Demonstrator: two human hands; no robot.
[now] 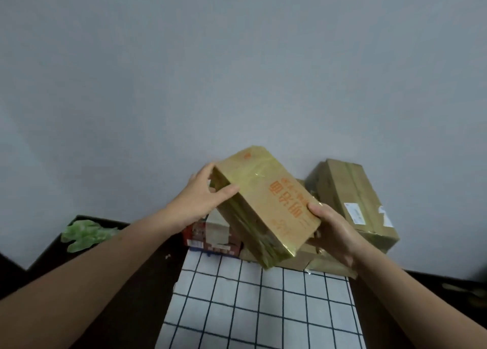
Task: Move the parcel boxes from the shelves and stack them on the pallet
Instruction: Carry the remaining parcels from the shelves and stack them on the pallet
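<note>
A brown cardboard parcel box [266, 203] with orange print and glossy tape is held tilted in the air above the other boxes. My left hand [203, 196] grips its upper left end, thumb across the side face. My right hand [333, 232] grips its lower right corner from underneath. Behind it to the right a taped brown box [350, 201] with a white label lies on top of flatter cardboard boxes [316, 261]. A red and white printed box [213, 235] stands at the left, partly hidden by the held box.
The boxes stand at the far end of a white cloth with a dark grid pattern [263, 304], against a plain grey wall [237, 72]. A dark surface [126, 269] lies on both sides. A crumpled green plastic item [84, 234] sits at the left.
</note>
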